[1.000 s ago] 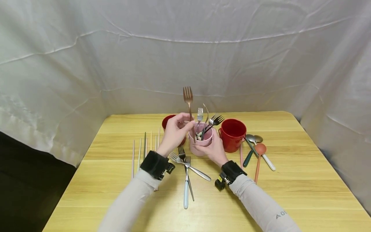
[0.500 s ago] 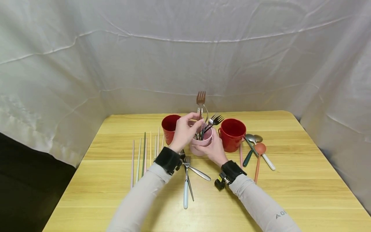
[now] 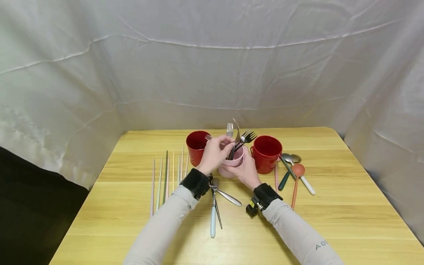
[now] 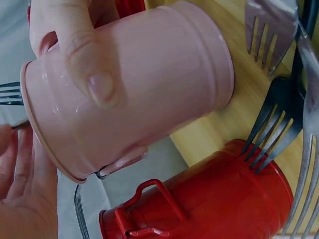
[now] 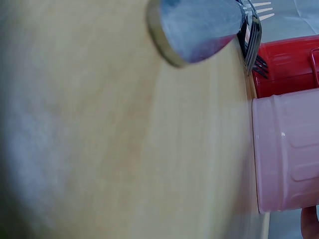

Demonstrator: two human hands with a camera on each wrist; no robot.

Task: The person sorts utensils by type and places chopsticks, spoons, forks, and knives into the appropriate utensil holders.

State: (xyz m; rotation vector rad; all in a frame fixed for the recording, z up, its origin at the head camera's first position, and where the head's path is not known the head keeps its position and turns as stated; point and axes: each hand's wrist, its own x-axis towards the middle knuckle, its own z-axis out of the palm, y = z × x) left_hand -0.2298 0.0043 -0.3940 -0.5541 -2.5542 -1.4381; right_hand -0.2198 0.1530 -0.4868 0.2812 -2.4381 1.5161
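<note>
A small pink bucket (image 3: 228,171) stands mid-table with several forks (image 3: 246,137) leaning out of its mouth. My right hand (image 3: 246,170) grips it from the right side; the thumb lies across its wall in the left wrist view. Over the bucket's mouth, my left hand (image 3: 214,154) pinches a brownish metal fork (image 4: 21,124), most of which is hidden by fingers and rim. Below the left hand, several forks lie crossed on the table, among them one with a pale blue handle (image 3: 212,221) and a silver-handled one (image 3: 232,198).
One red bucket (image 3: 196,156) stands behind the left hand, another red bucket (image 3: 266,163) to the right. Several chopsticks (image 3: 165,176) lie at left. Spoons lie at right, including an orange spoon (image 3: 296,186) and a white-handled spoon (image 3: 308,186). Grey cloth (image 3: 212,73) hangs behind.
My left hand has moved right with the copper-coloured fork and lowered it into the pink bucket; its tines no longer stand high above the rim. The right hand has kept its hold.
</note>
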